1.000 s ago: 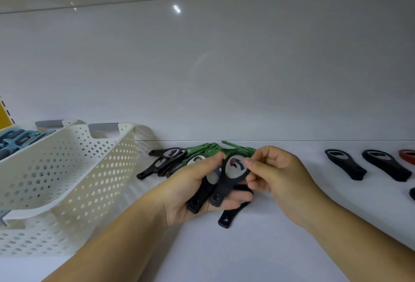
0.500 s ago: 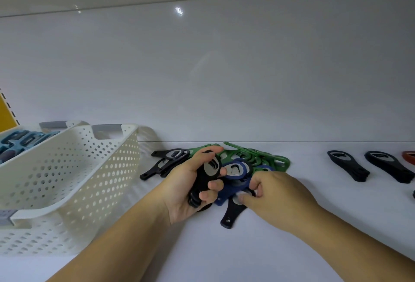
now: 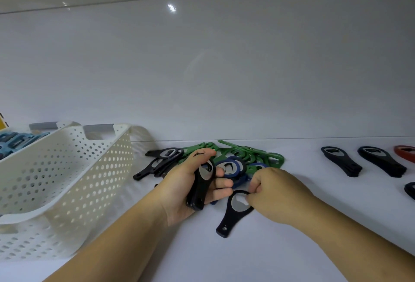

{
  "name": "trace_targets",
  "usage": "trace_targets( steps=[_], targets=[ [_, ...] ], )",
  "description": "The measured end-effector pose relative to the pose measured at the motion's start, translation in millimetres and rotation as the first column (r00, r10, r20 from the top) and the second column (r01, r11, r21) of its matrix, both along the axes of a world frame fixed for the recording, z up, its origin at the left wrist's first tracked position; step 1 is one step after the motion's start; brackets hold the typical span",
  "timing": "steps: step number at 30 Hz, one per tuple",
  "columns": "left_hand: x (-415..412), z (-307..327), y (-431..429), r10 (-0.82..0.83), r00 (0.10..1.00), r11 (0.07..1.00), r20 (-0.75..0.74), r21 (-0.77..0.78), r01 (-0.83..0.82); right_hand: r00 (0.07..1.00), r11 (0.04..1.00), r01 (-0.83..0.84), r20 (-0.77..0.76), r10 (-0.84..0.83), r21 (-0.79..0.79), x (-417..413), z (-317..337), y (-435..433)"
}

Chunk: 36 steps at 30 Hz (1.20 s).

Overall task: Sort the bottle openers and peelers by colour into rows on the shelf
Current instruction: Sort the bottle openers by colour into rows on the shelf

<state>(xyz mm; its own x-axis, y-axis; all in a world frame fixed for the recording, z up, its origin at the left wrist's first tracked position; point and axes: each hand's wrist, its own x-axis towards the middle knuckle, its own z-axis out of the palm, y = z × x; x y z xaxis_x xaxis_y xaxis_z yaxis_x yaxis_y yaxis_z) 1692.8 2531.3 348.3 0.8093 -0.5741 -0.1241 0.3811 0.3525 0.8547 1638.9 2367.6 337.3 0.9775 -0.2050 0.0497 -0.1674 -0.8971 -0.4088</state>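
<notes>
The left hand (image 3: 186,187) has its grip clenched round a stack of black plastic bottle openers (image 3: 200,188), held just above the white shelf (image 3: 314,225). The right hand (image 3: 276,194) pinches the ring head of another black bottle opener (image 3: 233,214) lying flat on the shelf. Behind them sits a mixed pile of green peelers (image 3: 247,155) and blue openers (image 3: 231,167). A white perforated plastic basket (image 3: 67,169) stands to the left, and sorted black openers (image 3: 341,163) lie to the right.

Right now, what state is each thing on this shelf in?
Left hand: grips a stack of black openers.
Right hand: pinches lone black opener, lying flat.
White perforated basket: tilted.
Green and blue pile: heaped, unsorted.
Sorted black openers: laid in a row.
</notes>
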Motion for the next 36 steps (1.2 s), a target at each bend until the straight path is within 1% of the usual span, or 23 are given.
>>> trace_targets(
  steps=[2, 3, 5, 6, 7, 9, 10, 11, 12, 14, 16, 19, 21, 23, 25, 26, 27, 29, 31, 32, 34, 36],
  targets=[
    [-1.5, 0.9, -1.4, 0.035, 0.999, 0.998, -0.004, -0.048, -0.035, 0.999, 0.998, -0.015, -0.042, 0.018, 0.062, -0.1, 1.0, -5.3],
    [-1.8, 2.0, -1.9, 0.058, 0.998, 0.995, -0.009, -0.084, -0.059, 0.998, 0.992, -0.026, -0.051, 0.032, 0.125, -0.2, 1.6, -7.7],
    [-1.3, 4.0, -2.4, 0.117, 0.993, 0.982, -0.010, -0.147, -0.117, 0.998, 0.939, -0.046, -0.028, 0.059, 0.342, -0.3, 3.1, -9.4],
    [-1.2, 5.4, -2.7, 0.143, 0.990, 0.976, -0.003, -0.164, -0.142, 0.998, 0.880, -0.058, 0.000, 0.066, 0.471, -0.4, 5.1, -8.5],
    [-1.5, 6.4, -2.9, 0.159, 0.987, 0.973, 0.009, -0.169, -0.155, 0.997, 0.803, -0.077, 0.034, 0.070, 0.591, -0.8, 8.4, -7.1],
    [-3.2, 4.8, -3.6, 0.166, 0.985, 0.979, 0.053, -0.126, -0.158, 0.990, 0.619, -0.136, 0.121, 0.066, 0.773, -2.9, 16.1, -4.3],
    [-5.4, 2.7, -4.8, 0.149, 0.985, 0.987, 0.086, -0.079, -0.142, 0.985, 0.534, -0.167, 0.165, 0.053, 0.829, -4.6, 19.1, -2.4],
    [-7.6, -0.4, -6.2, 0.108, 0.987, 0.994, 0.120, -0.039, -0.104, 0.979, 0.476, -0.192, 0.199, 0.037, 0.858, -6.4, 21.0, -0.1],
    [-10.8, -2.7, -7.9, 0.054, 0.988, 0.999, 0.141, -0.016, -0.052, 0.975, 0.454, -0.208, 0.223, 0.021, 0.867, -8.1, 21.7, 2.5],
    [-16.9, -6.3, -11.2, -0.055, 0.985, 0.998, 0.162, 0.022, 0.052, 0.967, 0.477, -0.217, 0.253, -0.011, 0.851, -9.6, 19.9, 8.2],
    [-20.1, -7.9, -12.7, -0.129, 0.974, 0.991, 0.185, 0.057, 0.120, 0.960, 0.498, -0.218, 0.276, -0.045, 0.839, -9.1, 17.1, 12.2],
    [-24.0, -5.7, -12.6, -0.167, 0.965, 0.986, 0.204, 0.044, 0.162, 0.941, 0.528, -0.235, 0.328, -0.088, 0.816, -9.2, 16.8, 13.9],
    [-25.7, -5.3, -12.6, -0.188, 0.954, 0.982, 0.232, 0.077, 0.175, 0.923, 0.577, -0.242, 0.368, -0.111, 0.780, -9.2, 15.8, 14.0],
    [-25.3, -8.3, -13.8, -0.159, 0.944, 0.984, 0.290, 0.119, 0.129, 0.899, 0.668, -0.216, 0.412, -0.149, 0.712, -7.6, 13.4, 11.8],
    [-22.2, -8.9, -13.8, -0.032, 0.943, 0.996, 0.330, 0.092, 0.002, 0.878, 0.728, -0.201, 0.451, -0.163, 0.656, -6.7, 14.0, 7.2],
    [-20.5, -8.1, -13.4, 0.040, 0.941, 0.996, 0.337, 0.066, -0.066, 0.885, 0.730, -0.208, 0.443, -0.142, 0.651, -6.2, 15.0, 5.0],
    [-18.6, -6.9, -12.9, 0.098, 0.938, 0.992, 0.333, 0.042, -0.118, 0.912, 0.719, -0.218, 0.401, -0.091, 0.660, -7.2, 16.6, 4.6],
    [-16.8, -3.7, -11.7, 0.154, 0.933, 0.986, 0.326, 0.007, -0.165, 0.964, 0.699, -0.244, 0.247, 0.100, 0.672, -10.8, 17.4, 8.4],
    [-17.2, -3.2, -11.0, 0.154, 0.926, 0.985, 0.346, 0.016, -0.170, 0.952, 0.691, -0.275, 0.091, 0.292, 0.669, -14.8, 15.9, 15.2],
    [-18.6, -3.2, -11.1, 0.146, 0.918, 0.985, 0.369, 0.032, -0.169, 0.934, 0.676, -0.291, 0.049, 0.353, 0.677, -16.0, 14.7, 18.0],
    [-21.2, -5.2, -12.6, 0.114, 0.894, 0.984, 0.433, 0.073, -0.161, 0.920, 0.656, -0.296, 0.021, 0.392, 0.694, -16.2, 13.2, 19.1],
    [-25.9, -5.9, -14.0, 0.061, 0.870, 0.986, 0.489, 0.105, -0.128, 0.919, 0.670, -0.303, 0.021, 0.394, 0.678, -14.2, 13.2, 15.4]
  ],
)
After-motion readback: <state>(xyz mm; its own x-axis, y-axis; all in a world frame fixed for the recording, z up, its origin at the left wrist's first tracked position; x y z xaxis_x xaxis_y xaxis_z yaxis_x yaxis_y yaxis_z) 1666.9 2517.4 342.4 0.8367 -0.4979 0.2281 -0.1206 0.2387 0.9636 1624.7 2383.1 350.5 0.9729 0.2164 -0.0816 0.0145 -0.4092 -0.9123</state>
